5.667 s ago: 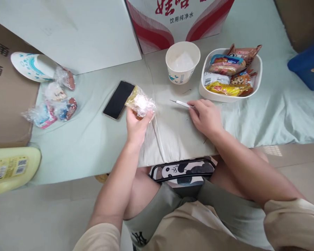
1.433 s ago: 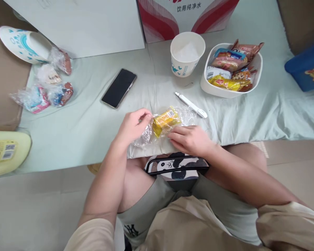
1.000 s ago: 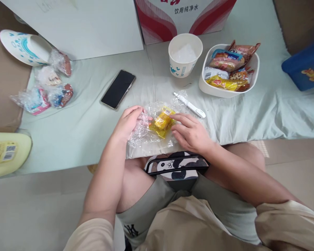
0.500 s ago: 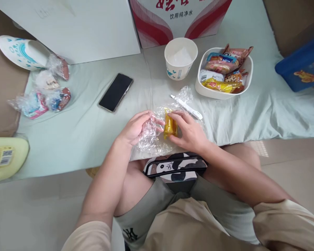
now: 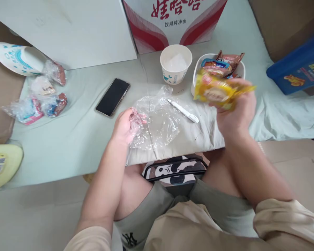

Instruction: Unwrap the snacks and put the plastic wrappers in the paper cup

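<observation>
My left hand [image 5: 122, 126] is closed around part of a crumpled sheet of clear plastic film [image 5: 163, 122], and the rest of the sheet spreads over the cloth. In my right hand [image 5: 237, 115] is a yellow packaged snack [image 5: 216, 93], raised over the front of a white plastic tub [image 5: 195, 83]. The packet is slightly blurred and hides part of the tub. Other wrapped snacks [image 5: 230, 62] show inside the tub behind it. A white pen-shaped cutter [image 5: 183, 111] lies beside the film, between my hands.
A paper cup [image 5: 174, 75] with something white inside stands left of the tub. Left lie a phone [image 5: 112, 97], several film-wrapped snacks [image 5: 53, 104] and a tipped paper cup [image 5: 21, 59]. Boxes [image 5: 170, 35] stand behind; a blue container [image 5: 298, 66] is at right.
My right hand has moved right and up from the film to the tub with the yellow snack. The film now lies more spread out, and my left hand has closed on its edge.
</observation>
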A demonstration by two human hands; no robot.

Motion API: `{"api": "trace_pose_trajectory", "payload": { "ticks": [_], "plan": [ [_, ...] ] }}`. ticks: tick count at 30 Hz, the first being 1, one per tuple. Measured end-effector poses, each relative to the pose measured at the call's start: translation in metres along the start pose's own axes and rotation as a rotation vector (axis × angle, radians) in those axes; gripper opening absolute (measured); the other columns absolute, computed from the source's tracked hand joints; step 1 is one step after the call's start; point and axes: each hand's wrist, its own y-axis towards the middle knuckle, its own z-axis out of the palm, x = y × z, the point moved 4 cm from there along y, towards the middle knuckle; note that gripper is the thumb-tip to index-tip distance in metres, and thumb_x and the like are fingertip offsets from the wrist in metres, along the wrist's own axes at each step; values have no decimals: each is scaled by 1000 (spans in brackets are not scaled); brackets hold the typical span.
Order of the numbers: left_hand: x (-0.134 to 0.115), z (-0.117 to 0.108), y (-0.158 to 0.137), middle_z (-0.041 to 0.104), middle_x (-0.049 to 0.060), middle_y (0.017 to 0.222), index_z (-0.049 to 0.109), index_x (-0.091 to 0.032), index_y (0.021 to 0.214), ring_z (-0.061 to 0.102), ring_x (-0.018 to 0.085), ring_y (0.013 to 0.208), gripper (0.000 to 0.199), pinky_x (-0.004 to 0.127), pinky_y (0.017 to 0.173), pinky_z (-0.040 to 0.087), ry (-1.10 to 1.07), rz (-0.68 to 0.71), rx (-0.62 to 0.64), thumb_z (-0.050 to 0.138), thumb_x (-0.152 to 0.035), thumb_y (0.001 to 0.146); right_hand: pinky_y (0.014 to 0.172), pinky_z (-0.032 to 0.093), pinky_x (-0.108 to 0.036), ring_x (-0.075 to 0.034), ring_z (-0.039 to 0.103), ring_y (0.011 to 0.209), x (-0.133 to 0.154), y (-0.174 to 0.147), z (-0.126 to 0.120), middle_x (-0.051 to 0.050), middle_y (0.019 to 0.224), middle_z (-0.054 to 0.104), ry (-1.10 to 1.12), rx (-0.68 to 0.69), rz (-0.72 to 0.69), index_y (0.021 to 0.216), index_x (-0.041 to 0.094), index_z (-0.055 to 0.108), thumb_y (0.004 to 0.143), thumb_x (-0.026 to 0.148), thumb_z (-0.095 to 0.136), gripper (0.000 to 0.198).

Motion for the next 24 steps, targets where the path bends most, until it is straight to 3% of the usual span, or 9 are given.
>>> {"api": "trace_pose_trajectory", "payload": {
  "ticks": [1, 3, 5, 7, 11, 15, 20, 24],
  "plan": [
    [0, 2, -1, 65, -1, 61, 56, -20, 70, 63, 14, 53, 7, 25, 59, 54, 13, -8, 17, 59, -24, 74, 73, 64, -53, -36, 67, 120, -20, 8, -13, -12, 141, 62, 103, -174, 90, 149, 36, 45, 104, 56, 24, 54],
    [1, 5, -3, 65, 0, 63, 56, -20, 69, 63, 14, 54, 7, 25, 59, 54, 54, -17, 44, 59, -25, 73, 68, 63, -52, -35, 69, 112, -51, 24, -28, -13, 133, 65, 190, -308, 229, 139, 32, 51, 103, 57, 27, 50],
    [1, 7, -4, 66, 0, 64, 54, -21, 68, 64, 15, 55, 8, 26, 60, 55, 99, -8, 55, 58, -26, 74, 57, 59, -48, -33, 71, 96, -66, 38, -35, -13, 120, 68, 121, -294, 283, 131, 31, 54, 102, 57, 30, 46],
    [2, 7, -5, 65, 1, 64, 54, -21, 68, 64, 15, 56, 9, 27, 60, 55, 138, 2, 50, 57, -27, 74, 50, 55, -45, -31, 69, 85, -65, 46, -41, -12, 111, 68, -17, -276, 243, 128, 31, 54, 102, 59, 31, 44],
    [3, 8, -8, 64, 1, 63, 58, -21, 68, 61, 16, 55, 11, 27, 58, 55, 153, 2, 49, 60, -28, 75, 77, 60, -53, -31, 67, 99, -42, 49, -50, -11, 113, 69, -225, -354, 93, 118, 29, 61, 104, 60, 36, 42],
    [2, 11, -10, 63, 1, 63, 58, -21, 66, 62, 16, 57, 13, 27, 57, 56, 160, 11, 62, 60, -28, 77, 99, 52, -61, -33, 64, 108, -31, 44, -57, -13, 117, 67, -380, -431, 145, 122, 27, 64, 105, 53, 44, 37],
    [1, 13, -12, 62, 2, 61, 57, -21, 66, 60, 16, 54, 13, 27, 56, 55, 181, -3, 39, 57, -28, 77, 107, 46, -61, -37, 54, 127, -19, 39, -53, -19, 126, 58, -485, -396, 67, 123, 22, 62, 106, 41, 41, 33],
    [2, 13, -13, 61, 1, 62, 57, -21, 66, 60, 16, 56, 13, 27, 58, 56, 195, 2, 70, 57, -29, 76, 102, 46, -65, -39, 56, 122, -26, 38, -36, -17, 125, 61, -548, -194, 164, 130, 24, 60, 99, 43, 52, 38]
  ]
}}
